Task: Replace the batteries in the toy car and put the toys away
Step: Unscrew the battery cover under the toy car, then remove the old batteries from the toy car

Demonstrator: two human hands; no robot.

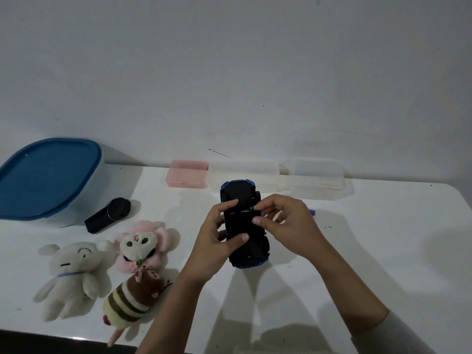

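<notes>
Toy car (242,226) upside down above the table (383,251), left hand (217,241) clamped round its body. Right hand (286,223) fingers pinched at the underside; a slip could drop the car

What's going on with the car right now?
Left hand and right hand both grip the toy car, upside down. Battery cover looks shut. Nothing blocking.

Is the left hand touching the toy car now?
Touching. The head view shows the left hand wrapped around the upturned toy car, its thumb and fingertips pressed on the black underside.
</notes>
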